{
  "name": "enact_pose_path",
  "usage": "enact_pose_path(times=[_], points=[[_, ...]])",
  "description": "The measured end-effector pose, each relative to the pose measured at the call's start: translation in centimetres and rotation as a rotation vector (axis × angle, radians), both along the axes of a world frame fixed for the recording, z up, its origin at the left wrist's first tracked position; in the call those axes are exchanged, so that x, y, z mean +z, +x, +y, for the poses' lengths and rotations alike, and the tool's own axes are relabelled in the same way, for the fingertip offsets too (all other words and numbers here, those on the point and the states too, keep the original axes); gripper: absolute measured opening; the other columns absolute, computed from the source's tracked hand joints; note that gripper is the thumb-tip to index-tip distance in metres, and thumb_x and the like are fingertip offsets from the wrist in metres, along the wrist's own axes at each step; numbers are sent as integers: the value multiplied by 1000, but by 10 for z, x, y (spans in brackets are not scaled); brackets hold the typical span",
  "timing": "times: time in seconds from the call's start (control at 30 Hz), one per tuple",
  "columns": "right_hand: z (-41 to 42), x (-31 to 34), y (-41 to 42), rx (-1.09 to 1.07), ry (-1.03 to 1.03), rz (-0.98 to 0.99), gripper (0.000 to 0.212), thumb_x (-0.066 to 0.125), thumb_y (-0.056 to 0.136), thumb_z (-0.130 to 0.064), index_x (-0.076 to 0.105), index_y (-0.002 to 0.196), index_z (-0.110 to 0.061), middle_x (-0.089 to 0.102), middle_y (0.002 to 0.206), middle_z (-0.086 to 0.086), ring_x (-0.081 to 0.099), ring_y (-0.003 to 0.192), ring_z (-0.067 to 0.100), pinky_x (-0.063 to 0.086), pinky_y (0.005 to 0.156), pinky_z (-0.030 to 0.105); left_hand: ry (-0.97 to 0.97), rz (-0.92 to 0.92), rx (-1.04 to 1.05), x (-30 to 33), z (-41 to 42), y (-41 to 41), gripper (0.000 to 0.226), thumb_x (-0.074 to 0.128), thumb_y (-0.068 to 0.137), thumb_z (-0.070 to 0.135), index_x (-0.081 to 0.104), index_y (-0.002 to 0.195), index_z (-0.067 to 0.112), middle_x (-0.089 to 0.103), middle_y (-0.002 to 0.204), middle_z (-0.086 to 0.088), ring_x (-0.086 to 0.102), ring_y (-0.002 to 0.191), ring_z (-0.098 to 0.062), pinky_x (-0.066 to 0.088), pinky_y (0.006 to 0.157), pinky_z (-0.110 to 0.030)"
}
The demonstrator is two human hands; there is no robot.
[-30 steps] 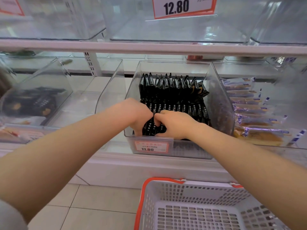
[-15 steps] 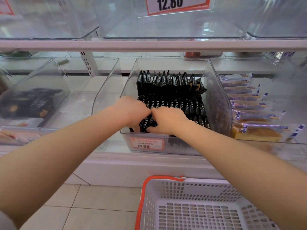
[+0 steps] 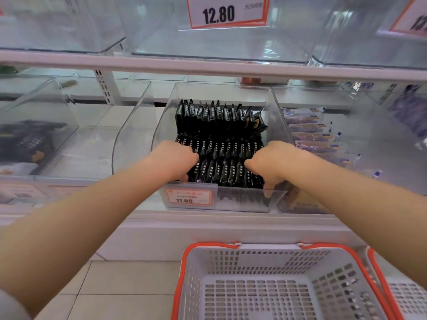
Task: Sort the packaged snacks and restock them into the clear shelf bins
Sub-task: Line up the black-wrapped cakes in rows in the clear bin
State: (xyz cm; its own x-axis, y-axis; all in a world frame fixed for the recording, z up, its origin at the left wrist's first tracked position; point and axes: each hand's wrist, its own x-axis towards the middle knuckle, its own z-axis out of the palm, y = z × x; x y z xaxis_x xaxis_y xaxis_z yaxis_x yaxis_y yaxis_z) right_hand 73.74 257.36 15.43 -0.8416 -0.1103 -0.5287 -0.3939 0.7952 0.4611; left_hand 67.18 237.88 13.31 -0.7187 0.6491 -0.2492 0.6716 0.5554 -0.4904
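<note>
Black snack packets [image 3: 221,125] stand on edge in three rows inside a clear shelf bin [image 3: 245,200] that bears an 11.80 price label [image 3: 188,197]. Both my hands are inside the bin at the front row. My left hand [image 3: 172,159] curls its fingers down against the left end of that row. At the right end, my right hand [image 3: 272,162] curls over the packets, its thumb down by the bin's front wall. The fingertips of both hands are hidden among the packets.
A grey basket with an orange rim [image 3: 254,285] sits below the shelf, and a second basket [image 3: 406,296] is beside it. A bin of blue-and-white packets [image 3: 309,135] stands to the right, a bin with dark packets [image 3: 25,142] at far left. The upper shelf edge [image 3: 208,65] overhangs.
My hands were together at the middle of the front row; they have spread apart to its left and right ends, and the front packets now stand in a wider row.
</note>
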Motion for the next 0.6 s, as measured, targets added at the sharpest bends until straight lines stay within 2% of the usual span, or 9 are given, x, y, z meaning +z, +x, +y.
enact_pose_path(times=[0.07, 0.17, 0.23, 0.27, 0.33, 0.4, 0.43, 0.5, 0.6], points=[[-2, -3, 1, -4, 1, 43, 63, 73, 71, -51, 47, 117, -16, 61, 106, 0, 61, 98, 24, 48, 74, 35, 33, -3, -8, -1, -3, 2, 31, 57, 87, 32, 50, 111, 14, 58, 105, -4, 62, 90, -26, 42, 58, -32], [-2, -10, 8, 46, -30, 193, 42, 67, 81, -26, 46, 115, -12, 57, 92, 1, 60, 85, 26, 42, 57, 34, 50, -60, 39, 4, -2, 4, 29, 59, 86, 30, 52, 110, 16, 58, 103, -3, 60, 90, -24, 42, 59, -32], [0, -11, 11, 7, -102, 194, 32, 63, 83, -18, 47, 110, -11, 48, 79, -1, 54, 76, 25, 39, 55, 34, 30, -172, 112, 13, 0, 4, 32, 62, 85, 32, 55, 112, 16, 59, 108, -3, 59, 95, -24, 47, 66, -33], [1, -7, 12, -38, -176, 153, 30, 63, 84, -20, 48, 108, -11, 45, 78, -2, 53, 78, 25, 40, 57, 34, 42, -243, 146, 18, 1, 4, 33, 61, 86, 32, 56, 114, 16, 60, 111, -3, 58, 98, -25, 50, 73, -36], [1, 2, 13, -108, -415, 76, 25, 62, 87, -30, 54, 101, -11, 52, 84, -1, 53, 83, 22, 40, 65, 30, 147, -305, 128, 29, 3, 6, 25, 55, 90, 26, 58, 113, 16, 60, 113, -4, 56, 100, -25, 51, 84, -41], [-4, 9, 22, -105, -643, 62, 28, 50, 94, -39, 58, 85, -13, 58, 78, -2, 53, 75, 18, 37, 67, 27, 340, -295, 7, 34, 4, 17, 19, 46, 93, 23, 60, 106, 19, 62, 107, -2, 55, 93, -20, 50, 83, -40], [-6, 10, 32, -88, -696, 59, 33, 45, 95, -42, 56, 79, -16, 56, 72, -5, 51, 70, 15, 35, 66, 26, 442, -322, -50, 34, 5, 25, 19, 45, 94, 25, 61, 101, 20, 63, 102, 0, 54, 87, -17, 50, 82, -38], [-5, 7, 51, -62, -670, 74, 31, 44, 94, -45, 52, 80, -19, 54, 72, -4, 49, 70, 16, 35, 65, 27, 562, -415, -89, 30, 4, 43, 18, 47, 92, 32, 62, 94, 23, 64, 89, 6, 54, 80, -13, 49, 78, -33], [2, -5, 70, -9, -549, 244, 15, 47, 95, -34, 51, 91, -20, 60, 96, 4, 57, 90, 25, 36, 64, 30, 580, -435, -39, 21, -4, 56, 14, 54, 89, 38, 61, 88, 25, 56, 75, 13, 56, 78, -12, 49, 72, -30]])
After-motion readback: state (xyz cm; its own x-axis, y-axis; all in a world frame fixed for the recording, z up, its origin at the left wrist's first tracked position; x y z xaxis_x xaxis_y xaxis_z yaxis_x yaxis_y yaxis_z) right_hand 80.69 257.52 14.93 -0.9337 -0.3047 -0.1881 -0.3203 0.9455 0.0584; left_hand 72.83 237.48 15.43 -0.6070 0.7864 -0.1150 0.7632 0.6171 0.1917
